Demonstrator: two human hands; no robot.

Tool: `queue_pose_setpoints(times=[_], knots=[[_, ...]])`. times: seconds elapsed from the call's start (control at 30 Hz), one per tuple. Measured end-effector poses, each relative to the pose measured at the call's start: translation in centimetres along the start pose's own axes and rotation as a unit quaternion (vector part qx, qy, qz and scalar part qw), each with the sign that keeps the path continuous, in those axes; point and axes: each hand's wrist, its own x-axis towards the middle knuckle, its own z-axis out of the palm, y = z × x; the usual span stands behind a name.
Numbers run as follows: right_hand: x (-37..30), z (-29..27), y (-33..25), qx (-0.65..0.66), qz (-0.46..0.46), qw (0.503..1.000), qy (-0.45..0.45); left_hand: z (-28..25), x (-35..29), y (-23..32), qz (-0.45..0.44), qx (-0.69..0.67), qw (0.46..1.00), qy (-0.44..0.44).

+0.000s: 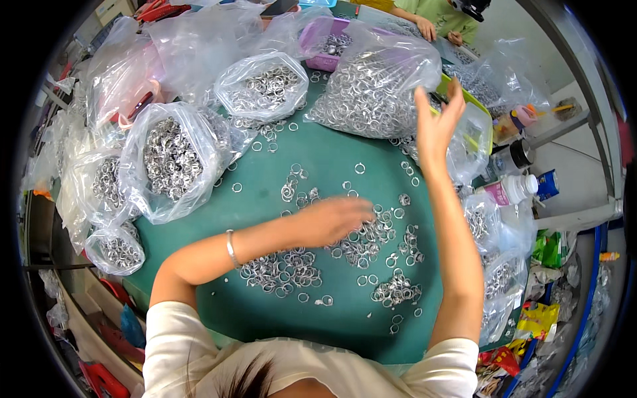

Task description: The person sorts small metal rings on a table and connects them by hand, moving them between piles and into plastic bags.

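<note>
Small silver metal rings lie in loose piles on a green tabletop [318, 159]. My left hand [335, 220], with a bracelet on its wrist, is low over the middle pile of rings [361, 247]. Its fingers are smeared by motion, so whether they hold a ring is hidden. My right hand [439, 123] is raised beside a large clear bag full of rings [375, 89]. Its thumb and fingers are spread, with nothing seen between them. One more ring pile [282, 272] lies below my left forearm, and a smaller ring heap [397, 290] sits nearer me on the right.
Open plastic bags of rings [174, 159] crowd the left side. A purple basket [323, 62] and a green basket [488, 126] stand at the back and right. Bottles [514, 190] line the right edge. Across the table, another person's hands [428, 30] are at work.
</note>
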Motion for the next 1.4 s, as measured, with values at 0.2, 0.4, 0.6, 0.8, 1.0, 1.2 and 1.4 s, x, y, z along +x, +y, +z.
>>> queue_pose_setpoints(times=[0.2,0.4,0.6,0.8,1.0,1.2,1.4], knots=[[-11.1,-11.0,2.7,-0.114,0.017,0.915,-0.386,-1.3,-3.8,-1.6,-0.215,0.281,0.921,0.161],[-17.1,-13.6,-1.0,-0.055,0.023,0.842,-0.536,0.1,-6.0,3.1,-0.134,0.057,0.987,0.061],[-13.8,-12.2,1.6,-0.008,0.023,0.909,-0.417,-1.5,0.3,-0.6,-0.117,0.070,0.982,0.128],[-11.1,-10.4,8.2,-0.141,0.043,0.885,-0.441,0.4,5.3,-3.6,-0.143,0.164,0.975,-0.038],[-15.4,-16.2,1.4,-0.002,0.048,0.807,-0.589,1.1,-2.3,1.7,-0.033,0.047,0.988,-0.144],[-16.8,-22.1,-2.3,-0.145,0.075,0.840,-0.517,1.1,-5.5,4.8,-0.141,0.200,0.970,0.003],[-21.7,-21.4,-7.2,-0.182,-0.016,0.805,-0.564,3.1,-8.1,7.5,-0.088,0.248,0.964,-0.049]])
